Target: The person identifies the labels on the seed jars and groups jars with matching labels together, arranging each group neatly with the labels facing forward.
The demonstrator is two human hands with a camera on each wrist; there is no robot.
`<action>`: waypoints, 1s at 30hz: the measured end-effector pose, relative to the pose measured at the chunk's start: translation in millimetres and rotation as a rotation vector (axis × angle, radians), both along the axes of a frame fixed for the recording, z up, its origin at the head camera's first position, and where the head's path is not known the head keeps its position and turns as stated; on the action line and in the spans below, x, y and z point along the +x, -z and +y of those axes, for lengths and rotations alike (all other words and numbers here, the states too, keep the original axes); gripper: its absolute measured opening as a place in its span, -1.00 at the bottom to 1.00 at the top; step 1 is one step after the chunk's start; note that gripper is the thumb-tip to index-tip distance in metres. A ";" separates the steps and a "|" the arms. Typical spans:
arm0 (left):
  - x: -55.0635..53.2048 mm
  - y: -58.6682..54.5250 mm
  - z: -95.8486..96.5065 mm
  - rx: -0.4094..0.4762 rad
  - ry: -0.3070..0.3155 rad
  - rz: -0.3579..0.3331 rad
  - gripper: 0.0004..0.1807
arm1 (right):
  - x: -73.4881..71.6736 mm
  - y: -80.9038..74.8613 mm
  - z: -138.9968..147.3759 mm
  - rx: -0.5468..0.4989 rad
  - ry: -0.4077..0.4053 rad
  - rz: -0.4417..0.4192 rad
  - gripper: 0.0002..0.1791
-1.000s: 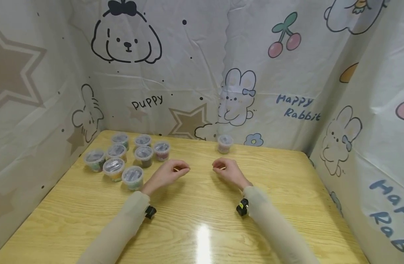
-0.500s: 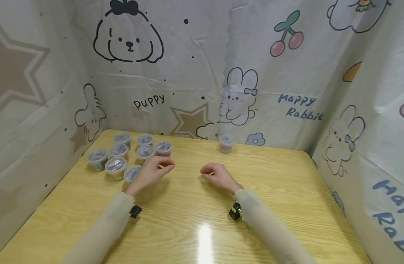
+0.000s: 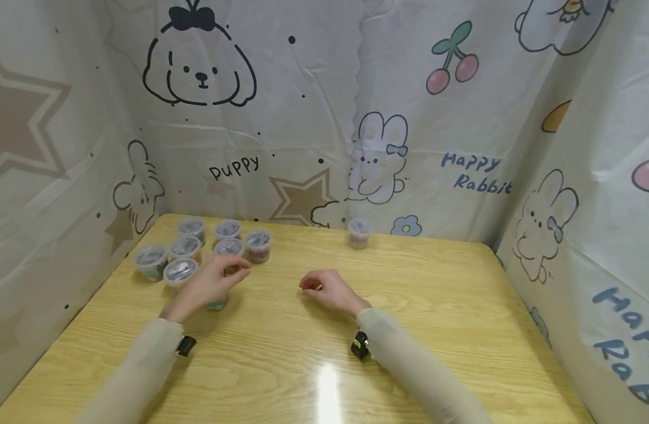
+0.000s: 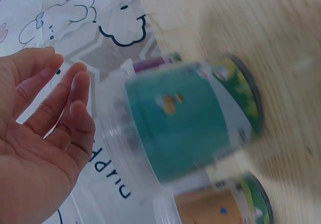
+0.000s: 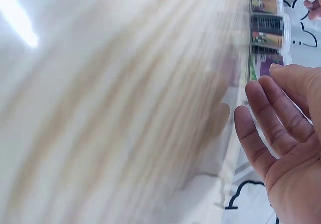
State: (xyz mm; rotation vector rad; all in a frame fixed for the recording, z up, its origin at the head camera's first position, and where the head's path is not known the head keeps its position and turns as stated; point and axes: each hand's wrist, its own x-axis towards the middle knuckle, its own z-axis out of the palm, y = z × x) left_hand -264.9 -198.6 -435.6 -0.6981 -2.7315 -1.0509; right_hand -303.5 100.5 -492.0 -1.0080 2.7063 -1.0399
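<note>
My left hand (image 3: 210, 282), fingers loosely bent and holding nothing, is above the front of a group of small lidded plastic tubs. It partly hides a teal tub (image 3: 217, 303). In the left wrist view, that teal tub (image 4: 175, 118) appears large and blurred beside the fingertips, with a gap between. An orange-brown tub (image 4: 210, 206) stands next to it. My right hand (image 3: 330, 290) hovers over the middle of the table, relaxed and holding nothing. Beyond its fingers, the right wrist view shows a purple-labelled tub (image 5: 268, 63) and others in a row.
A single pinkish tub (image 3: 360, 234) stands at the table's back edge, right of centre. Several more tubs, including a dark red one (image 3: 258, 246) and a green one (image 3: 151, 263), crowd the back left. Patterned cloth (image 3: 282, 76) hangs behind and along both sides of the wooden table (image 3: 282, 365).
My left hand has moved left from beside the tubs to over their front edge. My right hand has also shifted left, toward the middle. The tubs have stayed in place.
</note>
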 end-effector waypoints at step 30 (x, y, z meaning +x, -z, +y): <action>23.5 11.5 -34.0 -0.241 -0.176 0.128 -0.64 | 1.3 -4.4 -53.3 0.020 -0.089 -0.017 -0.83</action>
